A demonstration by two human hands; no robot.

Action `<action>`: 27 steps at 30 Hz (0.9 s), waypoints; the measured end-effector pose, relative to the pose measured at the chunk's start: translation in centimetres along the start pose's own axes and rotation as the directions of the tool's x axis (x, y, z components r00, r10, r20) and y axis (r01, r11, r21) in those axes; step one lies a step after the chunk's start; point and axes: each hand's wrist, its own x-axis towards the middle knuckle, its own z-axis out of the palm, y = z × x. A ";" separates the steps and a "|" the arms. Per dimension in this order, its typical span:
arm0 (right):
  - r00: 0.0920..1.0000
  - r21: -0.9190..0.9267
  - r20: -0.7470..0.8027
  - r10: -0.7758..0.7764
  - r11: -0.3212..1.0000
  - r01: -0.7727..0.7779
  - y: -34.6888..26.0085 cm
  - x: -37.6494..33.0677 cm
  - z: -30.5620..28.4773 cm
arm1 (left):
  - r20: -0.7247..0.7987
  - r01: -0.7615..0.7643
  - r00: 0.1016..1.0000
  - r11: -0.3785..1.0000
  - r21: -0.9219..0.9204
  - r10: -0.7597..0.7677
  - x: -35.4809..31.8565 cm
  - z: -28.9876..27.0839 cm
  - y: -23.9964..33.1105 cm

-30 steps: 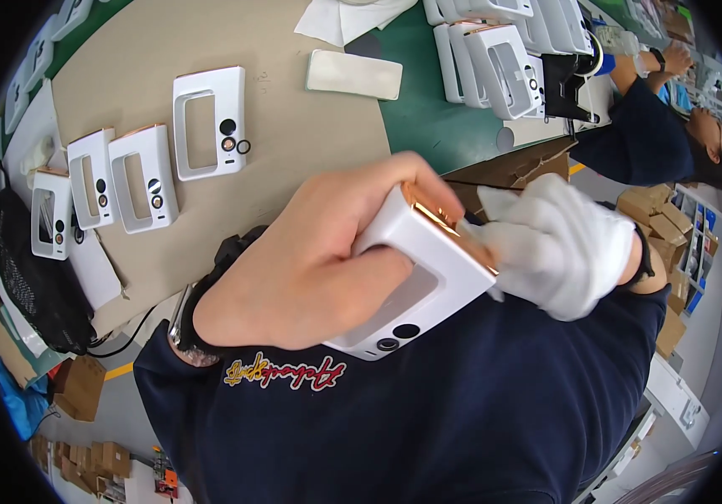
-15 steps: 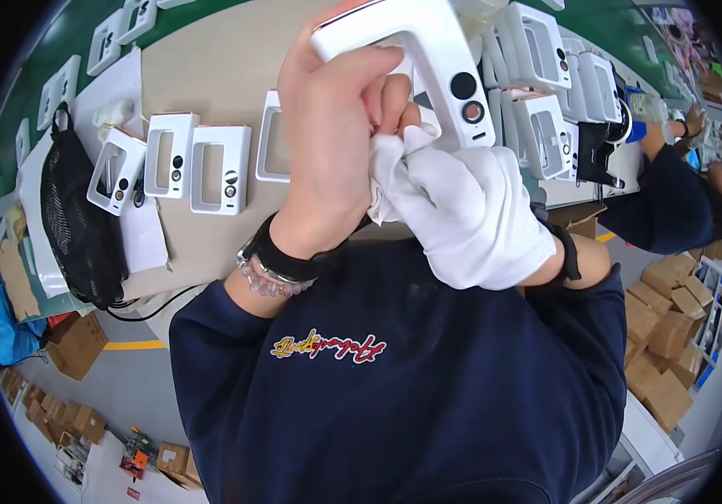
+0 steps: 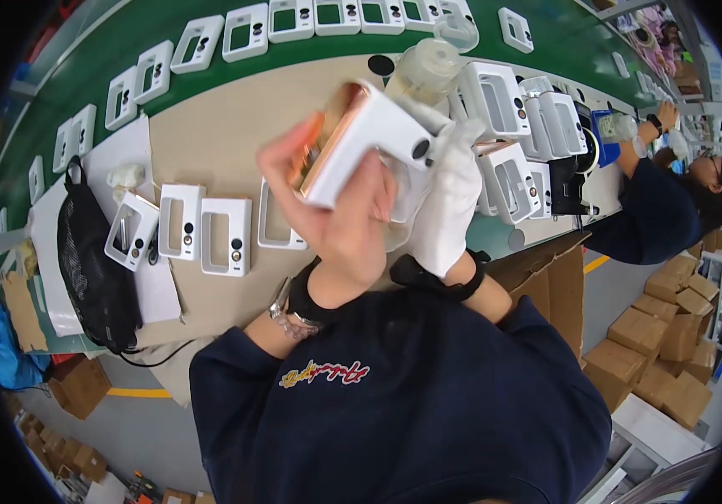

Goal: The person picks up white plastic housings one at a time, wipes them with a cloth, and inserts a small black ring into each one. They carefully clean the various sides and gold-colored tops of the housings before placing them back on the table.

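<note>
Above the table, my bare left hand [image 3: 348, 231] grips a white frame-shaped plastic housing [image 3: 369, 130], with fingers around its edge and through its opening. The housing is tilted, showing a shiny copper-coloured side and one round black spot near its right end. My right hand [image 3: 447, 202], in a white glove, is closed on that right end; its fingers partly cover the housing. On the table left of my hands stand several similar housings [image 3: 225, 237], one partly hidden behind my left wrist.
A clear plastic jar [image 3: 422, 74] stands beyond my hands. More housings [image 3: 495, 101] are stacked at right; others line the green surface [image 3: 294, 44] behind. A black mesh bag [image 3: 96, 260] lies left. An open carton [image 3: 558, 290] is near my right elbow; a co-worker [image 3: 672, 197] sits beyond.
The housing has come lower and turned, so its copper-coloured side shows. My gloved right hand has moved up along its right end. More of the far green surface is in view.
</note>
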 end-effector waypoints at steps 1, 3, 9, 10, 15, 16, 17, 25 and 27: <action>0.981 0.166 0.107 0.162 0.970 -0.179 0.0 0.6 -0.6 | 0.082 -0.134 0.988 0.989 0.070 0.128 -0.2 -0.2 -0.2; 0.930 0.318 0.234 0.284 0.881 -0.350 -0.4 1.2 -0.6 | 0.116 -0.117 0.988 0.987 0.110 0.104 -0.1 -0.7 0.0; 0.975 0.089 -0.197 0.104 0.992 -0.087 -1.5 2.2 0.3 | 0.215 -0.057 0.976 0.918 0.391 -0.032 1.2 -1.8 0.2; 0.949 -0.175 -0.236 -0.211 0.969 0.172 -1.2 2.4 -0.1 | 0.223 -0.063 0.974 0.918 0.392 -0.028 1.3 -1.5 0.4; 0.529 -0.225 0.681 -0.507 0.542 0.809 -2.2 2.3 -1.6 | 0.110 0.493 0.870 0.858 -0.141 -0.481 1.5 -1.1 2.2; 0.300 -0.062 0.846 -0.441 0.476 0.877 -2.9 2.5 -1.2 | 0.144 0.505 0.858 0.861 -0.055 -0.494 2.1 -1.5 2.6; 0.305 -0.061 0.840 -0.449 0.480 0.875 -3.0 2.6 -0.8 | 0.175 0.514 0.842 0.857 0.032 -0.511 2.5 -1.8 2.8; 0.419 -0.297 0.775 -0.472 0.313 0.902 -2.5 6.3 2.3 | 0.476 0.746 0.665 0.541 -0.389 -0.575 1.1 -3.2 1.0; 0.586 -0.497 0.806 -0.087 0.439 0.748 -3.1 7.5 1.6 | 0.419 0.759 0.651 0.556 -0.339 -0.633 1.1 -2.2 0.8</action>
